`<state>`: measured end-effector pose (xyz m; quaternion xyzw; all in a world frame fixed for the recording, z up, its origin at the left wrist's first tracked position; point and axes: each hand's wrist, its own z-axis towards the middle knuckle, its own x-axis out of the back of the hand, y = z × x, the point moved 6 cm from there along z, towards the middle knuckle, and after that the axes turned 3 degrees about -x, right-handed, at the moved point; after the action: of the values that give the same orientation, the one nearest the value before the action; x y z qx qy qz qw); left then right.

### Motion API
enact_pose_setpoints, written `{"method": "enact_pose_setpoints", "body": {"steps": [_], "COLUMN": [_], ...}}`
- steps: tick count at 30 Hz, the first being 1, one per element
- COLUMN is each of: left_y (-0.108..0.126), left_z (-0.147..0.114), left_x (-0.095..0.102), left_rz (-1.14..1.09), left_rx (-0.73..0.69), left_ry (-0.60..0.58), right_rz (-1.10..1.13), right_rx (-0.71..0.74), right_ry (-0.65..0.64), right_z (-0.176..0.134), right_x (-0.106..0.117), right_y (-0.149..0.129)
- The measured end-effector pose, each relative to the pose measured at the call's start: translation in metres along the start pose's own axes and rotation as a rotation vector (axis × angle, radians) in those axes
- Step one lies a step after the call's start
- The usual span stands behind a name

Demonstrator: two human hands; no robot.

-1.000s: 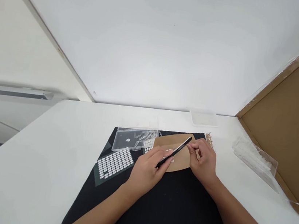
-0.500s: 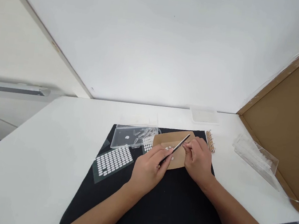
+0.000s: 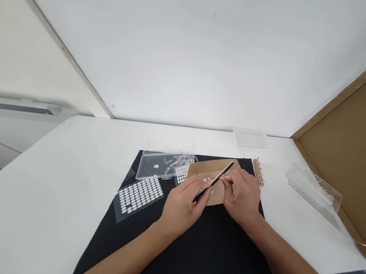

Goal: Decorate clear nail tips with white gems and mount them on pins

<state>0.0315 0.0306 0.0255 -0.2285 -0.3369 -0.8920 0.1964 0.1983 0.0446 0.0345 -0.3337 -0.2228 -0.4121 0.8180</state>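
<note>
My left hand (image 3: 185, 202) pinches the lower end of a thin black strip with a white edge (image 3: 218, 176), held slanting up to the right. My right hand (image 3: 242, 194) is closed, thumb and fingertips together close against the strip's right side; what they hold, if anything, is too small to make out. Under both hands lies a piece of brown paper (image 3: 218, 198) with several small white bits (image 3: 211, 192) on it. Left of my left hand is a dark sheet of white oval stickers (image 3: 139, 196); part of a second such sheet (image 3: 180, 178) shows beside the paper.
A clear plastic case (image 3: 155, 167) with clear slivers lies open on the black cloth (image 3: 215, 249). A small wooden strip with metal pins (image 3: 258, 171) is at its right corner. Clear trays (image 3: 251, 140) (image 3: 313, 192) stand on the white table (image 3: 44, 190). Cardboard (image 3: 353, 146) walls the right side.
My right fingertips have shifted slightly left and down, closer along the strip. The strip is turned a little, showing more of its white edge. My left hand keeps its hold.
</note>
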Motion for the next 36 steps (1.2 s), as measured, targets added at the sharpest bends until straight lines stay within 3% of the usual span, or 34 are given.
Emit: {"method": "enact_pose_setpoints", "body": {"steps": [6, 10, 14, 18, 22, 26, 29, 33, 36], "left_y": [0.001, 0.002, 0.005, 0.007, 0.005, 0.001, 0.002, 0.007, 0.009], "left_z": [0.003, 0.005, 0.006, 0.006, 0.005, 0.002, 0.0, -0.001, 0.0], "left_x": [0.002, 0.004, 0.005, 0.008, 0.005, 0.001, -0.001, 0.001, 0.005], "left_rz": [-0.011, -0.033, -0.013, -0.017, -0.01, 0.001, 0.027, 0.039, 0.04], "left_rx": [0.008, -0.006, -0.004, -0.003, 0.003, 0.005, -0.015, -0.024, -0.003], "left_ry": [0.01, 0.022, 0.03, 0.046, 0.029, 0.008, 0.003, 0.022, 0.056], "right_rz": [0.064, 0.032, 0.058, 0.021, 0.034, 0.005, 0.038, 0.007, 0.061], "right_rx": [0.03, 0.002, 0.073, 0.053, 0.088, 0.02, 0.078, 0.022, 0.004], "right_ry": [-0.051, 0.011, -0.05, 0.014, -0.063, -0.018, -0.082, 0.038, 0.039], "right_z": [0.002, 0.006, 0.007, 0.008, 0.008, 0.009, 0.009, 0.017, 0.021], "right_x": [-0.003, 0.003, 0.001, 0.005, 0.0, 0.002, -0.001, 0.016, 0.026], "right_y": [-0.003, 0.002, -0.003, -0.006, -0.007, -0.003, -0.008, -0.001, 0.006]}}
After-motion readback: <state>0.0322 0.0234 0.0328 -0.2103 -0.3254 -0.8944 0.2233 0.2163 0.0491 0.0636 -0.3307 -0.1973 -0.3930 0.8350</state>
